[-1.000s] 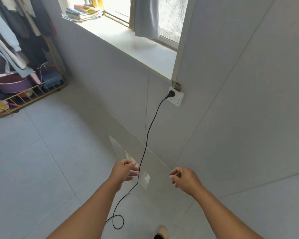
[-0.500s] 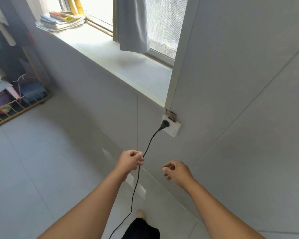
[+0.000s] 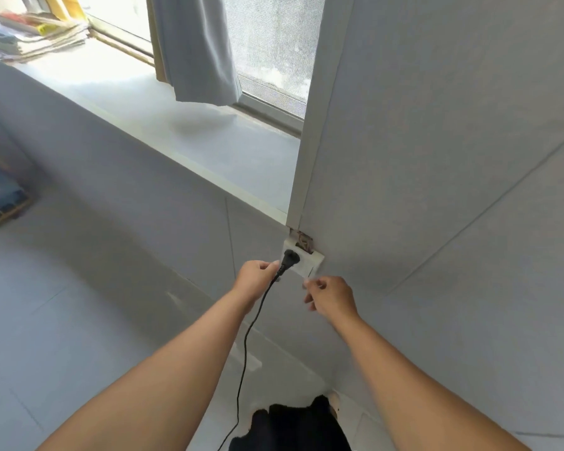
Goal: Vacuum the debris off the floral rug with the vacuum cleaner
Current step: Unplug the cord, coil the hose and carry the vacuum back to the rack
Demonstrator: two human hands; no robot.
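A black plug (image 3: 289, 258) sits in a white wall socket (image 3: 303, 265) just below the window sill's corner. Its black cord (image 3: 246, 340) hangs down between my arms toward the floor. My left hand (image 3: 256, 278) is at the plug, its fingertips pinching the cord right under it. My right hand (image 3: 331, 296) hovers a little right of and below the socket with its fingers loosely curled, holding nothing. Neither the vacuum cleaner nor the floral rug is in view.
A tiled sill (image 3: 163, 125) runs under the window, with a grey curtain (image 3: 196, 50) hanging over it and a stack of books (image 3: 36, 34) at its far left. A clothes rack's base (image 3: 0, 203) shows at the left edge. Grey tiled floor (image 3: 62, 320) lies below.
I have stepped closer to the wall. My left hand slid up the cord to the plug, and my right hand rose to beside the socket.
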